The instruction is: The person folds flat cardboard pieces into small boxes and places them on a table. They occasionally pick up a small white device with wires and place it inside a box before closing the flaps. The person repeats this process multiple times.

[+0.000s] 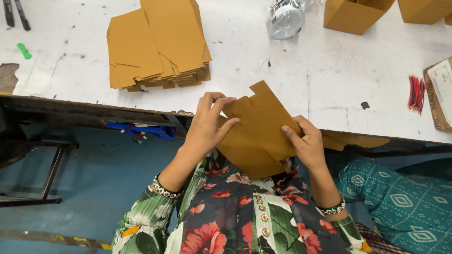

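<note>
- At the far left edge of the worn white worktable (292,80) lie two dark tool handles (16,14) and, below them, a small green plastic piece (23,50).
- Right of these sits a loose stack of flat brown die-cut cardboard blanks (157,44), fanned unevenly, well apart from both hands.
- Under the table edge, on a lower ledge, a blue part with short wires (139,130) shows against the blue floor.
- Left hand (207,127), with a beaded bracelet at the wrist, is closed on the left edge of a single flat brown cardboard blank (256,134): fingers curl over its upper face and the thumb presses against the side.
- That blank is held in the air at the near edge of the table, over the person's lap and flowered shirt, tilted, its notched flaps pointing up and away.
- Right hand (306,143) grips the blank's right edge, thumb on top and fingers wrapped behind.
- Farther back stands a clear plastic bag holding a round white object (285,19).
- Beyond it are folded brown cardboard boxes (353,14).
- Near the right edge lie a bundle of red and black wire ties (416,93) and the corner of a flat brown carton (440,94).
</note>
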